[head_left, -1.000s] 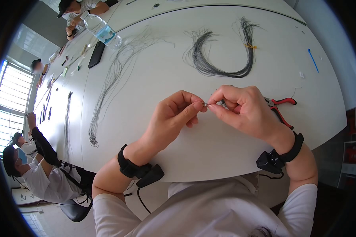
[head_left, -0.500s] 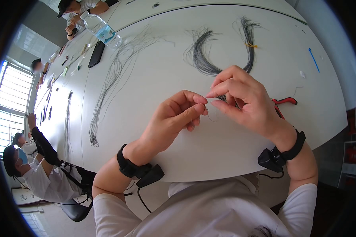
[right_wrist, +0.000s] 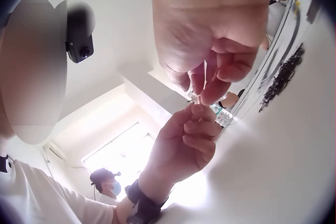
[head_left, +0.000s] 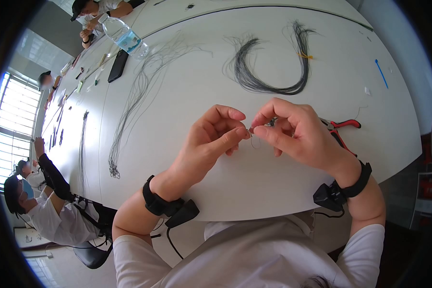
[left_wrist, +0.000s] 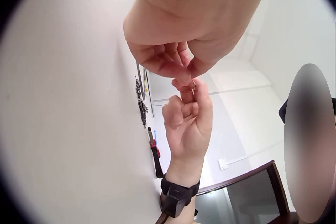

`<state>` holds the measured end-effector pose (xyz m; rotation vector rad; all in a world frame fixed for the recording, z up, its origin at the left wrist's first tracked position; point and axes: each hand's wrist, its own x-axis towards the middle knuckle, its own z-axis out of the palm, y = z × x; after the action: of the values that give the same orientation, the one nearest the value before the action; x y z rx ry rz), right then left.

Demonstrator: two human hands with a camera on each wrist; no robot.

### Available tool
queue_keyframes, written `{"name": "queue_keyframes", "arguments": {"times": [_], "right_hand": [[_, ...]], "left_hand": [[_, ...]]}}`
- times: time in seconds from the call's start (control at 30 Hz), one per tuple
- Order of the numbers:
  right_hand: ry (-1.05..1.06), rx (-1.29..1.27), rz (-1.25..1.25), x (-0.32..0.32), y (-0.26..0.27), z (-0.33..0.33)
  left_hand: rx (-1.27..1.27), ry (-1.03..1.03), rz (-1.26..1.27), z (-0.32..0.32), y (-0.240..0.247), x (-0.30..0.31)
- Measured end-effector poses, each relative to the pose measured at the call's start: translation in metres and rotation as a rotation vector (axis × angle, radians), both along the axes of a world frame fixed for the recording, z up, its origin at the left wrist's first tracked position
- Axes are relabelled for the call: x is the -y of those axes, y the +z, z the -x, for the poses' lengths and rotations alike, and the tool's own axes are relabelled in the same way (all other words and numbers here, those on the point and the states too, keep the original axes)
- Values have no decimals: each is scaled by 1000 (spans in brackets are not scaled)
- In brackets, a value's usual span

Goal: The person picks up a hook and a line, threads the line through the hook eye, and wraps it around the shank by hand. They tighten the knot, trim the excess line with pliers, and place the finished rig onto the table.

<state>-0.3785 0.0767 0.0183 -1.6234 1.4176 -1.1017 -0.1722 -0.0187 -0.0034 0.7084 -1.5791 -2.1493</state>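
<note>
Pinching wire [head_left: 250,129]: left hand [head_left: 211,143], right hand [head_left: 300,137]

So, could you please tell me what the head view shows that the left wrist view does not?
Only the head view shows the looped black wire bundle, the water bottle and the blue cable tie. Only the left wrist view shows what looks like a dark chair back. Both show the left hand and right hand pinching a small metal piece between them above the white table, with the red-handled pliers near the right hand.
</note>
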Motion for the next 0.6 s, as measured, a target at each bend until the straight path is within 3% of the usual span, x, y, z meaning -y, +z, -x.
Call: {"name": "queue_keyframes", "arguments": {"times": [0.07, 0.17, 0.3, 0.37, 0.5, 0.6], "right_hand": [[32, 289, -248, -1, 0, -5], [35, 248, -354, 0, 4, -8], [43, 227, -198, 2, -12, -8], [-16, -58, -153, 1, -4, -7], [-5, -180, -43, 0, 0, -8], [47, -219, -41, -1, 5, -8]], "left_hand": [[4, 33, 75, -1, -2, 1], [69, 69, 196, 1, 4, -3], [214, 42, 436, 2, 4, -5], [256, 37, 547, 2, 9, -7], [245, 73, 693, -1, 14, -7], [233, 42, 974, -1, 12, -10]]}}
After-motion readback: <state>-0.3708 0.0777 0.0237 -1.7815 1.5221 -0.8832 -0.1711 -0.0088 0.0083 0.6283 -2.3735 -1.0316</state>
